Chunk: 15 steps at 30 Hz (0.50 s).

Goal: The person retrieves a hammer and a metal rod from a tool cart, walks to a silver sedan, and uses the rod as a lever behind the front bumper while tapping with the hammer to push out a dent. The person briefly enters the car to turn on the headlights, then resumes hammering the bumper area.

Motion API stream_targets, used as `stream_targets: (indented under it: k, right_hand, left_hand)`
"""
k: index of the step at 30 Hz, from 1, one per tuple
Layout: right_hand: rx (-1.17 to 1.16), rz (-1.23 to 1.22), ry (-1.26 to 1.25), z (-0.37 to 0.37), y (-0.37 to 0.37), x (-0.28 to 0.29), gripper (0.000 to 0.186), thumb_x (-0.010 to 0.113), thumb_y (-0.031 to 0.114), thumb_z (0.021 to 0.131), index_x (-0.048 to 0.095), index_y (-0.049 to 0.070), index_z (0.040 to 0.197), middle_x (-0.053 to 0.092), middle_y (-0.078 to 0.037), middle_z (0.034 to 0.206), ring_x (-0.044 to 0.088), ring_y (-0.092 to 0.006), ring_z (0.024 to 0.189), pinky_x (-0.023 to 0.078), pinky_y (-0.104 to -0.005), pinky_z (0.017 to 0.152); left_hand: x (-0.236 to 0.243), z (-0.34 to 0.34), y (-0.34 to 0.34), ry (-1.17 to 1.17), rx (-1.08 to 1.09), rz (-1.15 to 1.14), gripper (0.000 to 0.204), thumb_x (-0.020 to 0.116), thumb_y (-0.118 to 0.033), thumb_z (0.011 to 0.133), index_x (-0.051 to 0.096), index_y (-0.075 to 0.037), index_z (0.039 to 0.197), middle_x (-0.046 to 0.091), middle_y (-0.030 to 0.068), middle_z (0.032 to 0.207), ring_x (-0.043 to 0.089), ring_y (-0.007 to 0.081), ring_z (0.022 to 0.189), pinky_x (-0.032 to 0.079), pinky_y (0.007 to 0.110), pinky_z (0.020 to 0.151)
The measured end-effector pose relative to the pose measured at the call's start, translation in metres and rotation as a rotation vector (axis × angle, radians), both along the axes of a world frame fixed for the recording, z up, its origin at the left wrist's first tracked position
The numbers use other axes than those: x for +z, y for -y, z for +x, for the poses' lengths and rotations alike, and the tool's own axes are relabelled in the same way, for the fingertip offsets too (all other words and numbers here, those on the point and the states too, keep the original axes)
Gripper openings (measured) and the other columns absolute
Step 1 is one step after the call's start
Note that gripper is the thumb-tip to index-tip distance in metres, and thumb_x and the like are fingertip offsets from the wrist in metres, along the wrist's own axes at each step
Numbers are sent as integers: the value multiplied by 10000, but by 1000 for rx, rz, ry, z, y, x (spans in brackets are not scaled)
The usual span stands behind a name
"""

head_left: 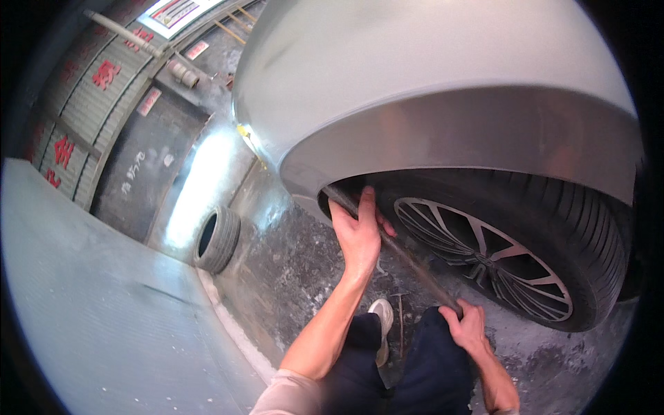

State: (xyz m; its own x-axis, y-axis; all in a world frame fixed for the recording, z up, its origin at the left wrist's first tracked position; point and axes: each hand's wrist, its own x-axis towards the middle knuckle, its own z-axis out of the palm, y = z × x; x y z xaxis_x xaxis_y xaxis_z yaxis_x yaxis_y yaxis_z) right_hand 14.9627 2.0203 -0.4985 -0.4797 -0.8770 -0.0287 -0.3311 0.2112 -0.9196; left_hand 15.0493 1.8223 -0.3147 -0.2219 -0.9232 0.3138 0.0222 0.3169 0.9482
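Observation:
A long, dark, worn metal bar [420, 271] slants from the front of the wheel arch [456, 135] down toward my right knee. My right hand [469, 326] is closed round its lower end. Higher up, my left hand [360, 235] grips the bar close to the arch's lip, its fingers partly behind the bar. The bar's upper end goes in under the edge of the silver-grey car body [429, 52], where its tip is hidden. Right beside the bar is the car's wheel, with a black tyre [553, 214] and a multi-spoke rim [482, 257].
A loose tyre [218, 240] stands on the stained floor at left. Between my feet lies a thin tool [401, 325] with a crosswise head. A pale, smooth panel [104, 297] fills the lower left. Farther back are a dark board [142, 166] and a pipe [124, 33].

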Motion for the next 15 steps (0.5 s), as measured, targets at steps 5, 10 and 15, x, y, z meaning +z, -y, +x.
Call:
stream_targets:
  k: [5,10,15]
  right_hand:
    - [-14,99,63,3,-35,44,483,711,442,850,612,-20,746,525,-230,551,539,-449,554,421,-470,557]
    - [-6,156,-55,-20,-46,81,535,702,472,857,601,-42,752,532,-248,561,564,-452,572,434,-466,557]
    - [-6,209,-98,-35,-53,120,546,707,480,853,602,-53,795,563,-254,582,614,-435,597,462,-454,562]
  left_hand:
    - [-19,-16,-48,-265,-35,531,289,610,-208,970,455,-49,784,431,59,459,454,193,332,389,329,346]
    - [-15,-30,-54,-424,-51,467,276,542,-98,920,422,-73,673,374,59,452,386,194,322,372,337,332]
    - [5,-35,-46,-478,-36,446,287,495,-84,871,412,-74,596,370,66,458,388,200,338,363,350,335]
